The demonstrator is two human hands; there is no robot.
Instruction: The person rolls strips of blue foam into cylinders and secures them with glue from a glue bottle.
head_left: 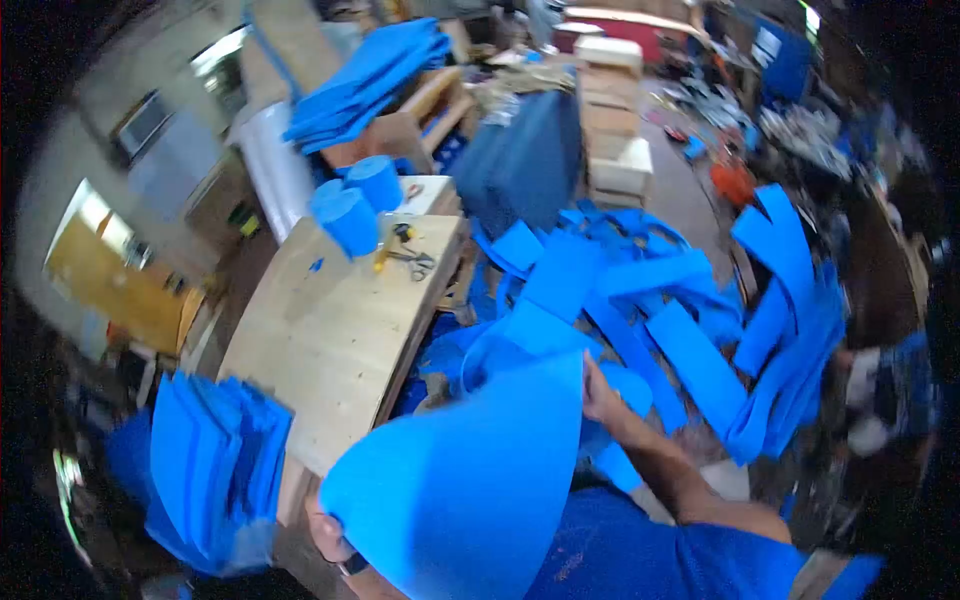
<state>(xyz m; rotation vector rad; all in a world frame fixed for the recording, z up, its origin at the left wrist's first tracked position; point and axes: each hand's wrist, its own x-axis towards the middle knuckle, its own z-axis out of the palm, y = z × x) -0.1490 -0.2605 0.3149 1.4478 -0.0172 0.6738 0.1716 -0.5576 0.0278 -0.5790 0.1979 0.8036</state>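
A large blue foam sheet [460,480] spans the space before my body, curved and slightly blurred. At its lower left edge my left hand [325,532] grips it, a dark watch on the wrist; part of those fingers goes behind the foam. My right hand [600,392] is closed on the sheet's upper right corner, the arm bent outward. Beside the sheet stands a wooden table [320,340] bearing blue foam rolls [350,222], scissors [415,262] and a small yellow-and-black tool [402,233].
Blue foam strips and offcuts [700,360] are heaped on the floor ahead and right. A stack of folded blue foam [215,460] stands at the left. Farther back are more blue sheets [370,80], a dark blue padded block [525,155] and a pale drawer-like column [610,120].
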